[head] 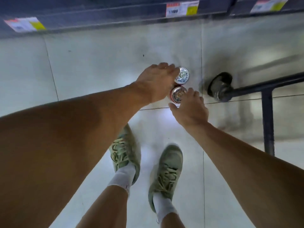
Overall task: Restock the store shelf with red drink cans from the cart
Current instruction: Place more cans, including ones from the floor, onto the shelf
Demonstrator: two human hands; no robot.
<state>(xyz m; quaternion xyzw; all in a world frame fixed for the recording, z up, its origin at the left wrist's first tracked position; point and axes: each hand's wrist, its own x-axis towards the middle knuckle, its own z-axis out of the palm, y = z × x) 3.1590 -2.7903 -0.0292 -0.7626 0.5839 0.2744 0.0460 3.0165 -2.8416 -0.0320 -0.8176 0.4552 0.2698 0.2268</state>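
Left hand (pixel 154 81) grips the upper can (pixel 182 75) from the side, fingers curled round its wall; right hand (pixel 190 107) holds the lower can (pixel 178 94) likewise, thumb and fingers wrapped about its body. Both cans are carried upright, silver lids and pull tabs facing up, touching or nearly touching each other, held over the floor (pixel 98 63) between the shelf edge (pixel 115 15) above and the cart frame (pixel 266 112) at right. Judgement: the step in hand is carriage to the shelf; it is best done by keeping each can vertical, gripping mid-wall, and setting them down one at a time. Materials: thin smooth metal cylinders, a red wall showing on the lower one, likely slippery; glossy pale tiles; black tubular cart steel with a rubber caster (pixel 219 86); paper price labels (pixel 181 8).
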